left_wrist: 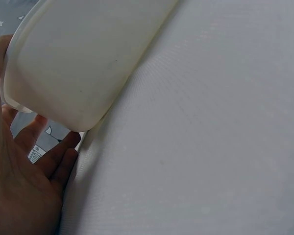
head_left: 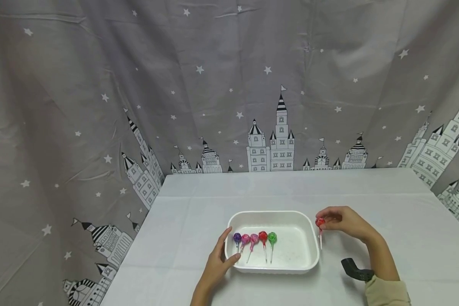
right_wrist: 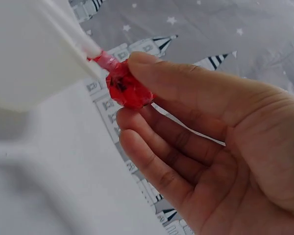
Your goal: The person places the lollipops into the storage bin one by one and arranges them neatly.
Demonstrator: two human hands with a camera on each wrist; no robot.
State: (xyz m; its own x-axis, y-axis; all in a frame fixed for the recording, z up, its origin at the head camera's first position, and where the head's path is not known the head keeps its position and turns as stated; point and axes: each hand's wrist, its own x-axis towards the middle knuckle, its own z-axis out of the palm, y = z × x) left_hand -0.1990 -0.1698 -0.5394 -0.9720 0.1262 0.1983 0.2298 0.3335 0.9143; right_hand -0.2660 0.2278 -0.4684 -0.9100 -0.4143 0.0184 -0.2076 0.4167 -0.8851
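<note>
My right hand (head_left: pixel 346 222) pinches a red-wrapped lollipop (right_wrist: pixel 130 88) by its candy head. The lollipop's white stick points down, just off the right rim of a white tray (head_left: pixel 311 255). My left hand (head_left: pixel 217 257) grips the left end of the tray, its thumb over the front left rim and its fingers along the outside. In the tray a row of lollipops lies left of the middle: a purple one (head_left: pixel 237 237), two pink ones (head_left: pixel 245 239), a red one (head_left: pixel 263 236) and a green one (head_left: pixel 272 238).
The white cloth-covered table (head_left: pixel 168 238) lies under the tray. Behind it hangs a grey curtain (head_left: pixel 214 76) printed with stars and castles. A dark curved mount (head_left: pixel 355 270) sticks out from my right wrist, above a beige sleeve (head_left: pixel 386 292).
</note>
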